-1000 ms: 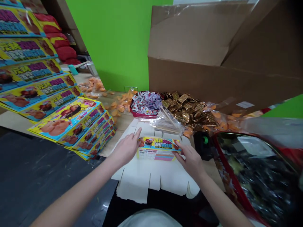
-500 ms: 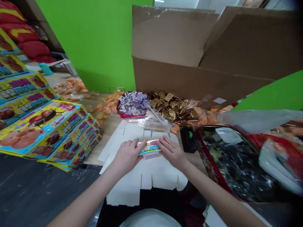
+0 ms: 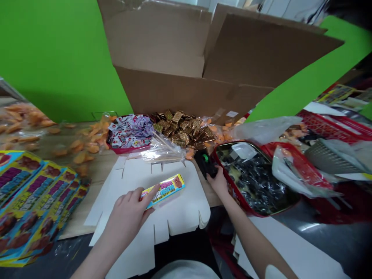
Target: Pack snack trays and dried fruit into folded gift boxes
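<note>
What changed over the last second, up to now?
The right hand let go of the small printed box and moved right onto a black unit with a green button. The left hand stayed on the box, which now lies angled on the white card blank. The view swung right. The gold sachets stayed put.

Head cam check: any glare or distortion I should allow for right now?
Head view: wide-angle distortion bends the cardboard carton and stacked printed boxes; glare sits on the clear plastic wrap; the small printed box under the left hand looks sharp.
</note>
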Action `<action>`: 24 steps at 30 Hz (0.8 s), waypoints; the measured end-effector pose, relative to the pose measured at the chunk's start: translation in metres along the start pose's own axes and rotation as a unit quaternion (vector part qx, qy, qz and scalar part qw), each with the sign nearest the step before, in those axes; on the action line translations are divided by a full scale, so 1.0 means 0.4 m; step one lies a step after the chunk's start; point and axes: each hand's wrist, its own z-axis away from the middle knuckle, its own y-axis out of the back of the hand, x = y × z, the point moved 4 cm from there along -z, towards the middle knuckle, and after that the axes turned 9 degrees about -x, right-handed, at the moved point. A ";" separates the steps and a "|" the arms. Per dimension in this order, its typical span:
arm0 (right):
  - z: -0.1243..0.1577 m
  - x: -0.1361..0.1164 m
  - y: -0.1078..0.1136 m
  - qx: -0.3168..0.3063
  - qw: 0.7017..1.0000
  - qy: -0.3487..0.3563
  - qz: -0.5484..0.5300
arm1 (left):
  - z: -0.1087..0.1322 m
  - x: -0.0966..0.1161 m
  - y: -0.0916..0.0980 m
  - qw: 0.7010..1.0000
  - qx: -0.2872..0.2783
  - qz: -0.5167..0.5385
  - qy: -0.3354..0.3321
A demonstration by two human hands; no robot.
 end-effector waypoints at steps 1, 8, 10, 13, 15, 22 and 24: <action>-0.011 -0.004 0.011 -0.018 0.999 -0.021 -0.020 | 0.004 0.002 -0.003 1.000 0.005 -0.001 -0.002; -0.082 -0.028 0.027 -0.074 0.974 -0.110 -0.184 | -0.004 -0.015 0.004 1.000 -0.010 0.005 -0.001; -0.065 -0.020 0.021 -0.041 0.967 -0.088 -0.235 | -0.006 -0.015 0.006 1.000 -0.012 0.004 0.002; -0.017 0.012 0.010 0.020 0.959 -0.044 -0.279 | -0.005 -0.011 0.008 1.000 -0.015 0.000 0.005; 0.007 0.038 0.001 0.051 0.959 -0.025 -0.276 | -0.006 -0.009 0.007 1.000 -0.021 -0.003 0.004; 0.032 0.070 -0.010 0.116 0.980 0.030 -0.156 | -0.013 -0.019 0.000 1.000 0.009 0.023 -0.012; 0.067 0.059 -0.006 0.121 0.983 0.036 -0.133 | -0.001 -0.019 0.007 0.997 0.054 0.046 -0.044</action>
